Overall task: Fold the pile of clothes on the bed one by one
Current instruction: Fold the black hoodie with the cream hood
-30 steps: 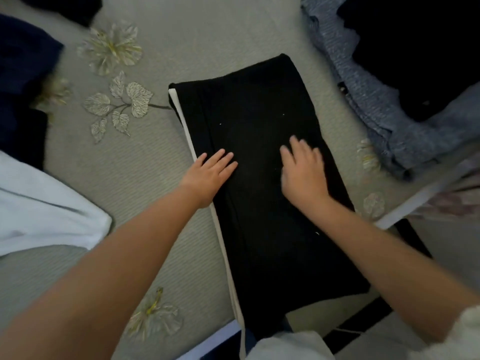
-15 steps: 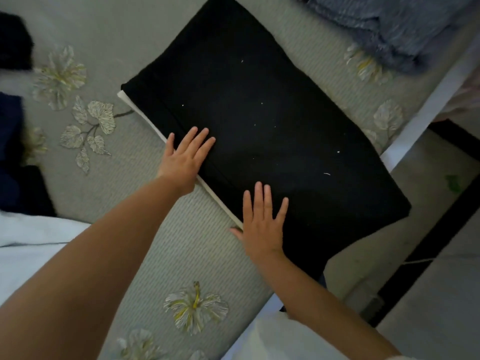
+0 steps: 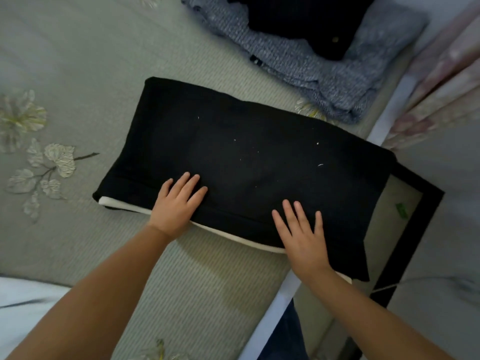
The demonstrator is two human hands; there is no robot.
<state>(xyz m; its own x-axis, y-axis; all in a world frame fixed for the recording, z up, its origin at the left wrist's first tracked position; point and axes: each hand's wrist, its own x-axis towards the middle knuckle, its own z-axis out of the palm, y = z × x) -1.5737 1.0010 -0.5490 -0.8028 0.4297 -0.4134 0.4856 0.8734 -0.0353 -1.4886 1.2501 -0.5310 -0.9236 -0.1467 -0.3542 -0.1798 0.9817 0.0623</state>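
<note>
My left hand [image 3: 179, 203] and right hand [image 3: 302, 233] press flat, fingers spread, on the near edge of the folded black trousers [image 3: 246, 157], whose right end overhangs the bed edge [image 3: 285, 289] and could slide off.

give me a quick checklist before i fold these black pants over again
1. Both hands flat on the cloth: ok. The left hand and right hand rest with straight fingers on the black pants; neither has a grip yet.
2. Top surface smooth: ok, no big wrinkles show.
3. Edges lined up: not ok, the white stripe sticks out along the near edge.
4. Pants fully on the bed: not ok, the right end hangs past the bed's edge.
5. Room on the far side: not ok, the grey sweater lies close behind the right part.
6. Layers underneath even: cannot tell.
</note>
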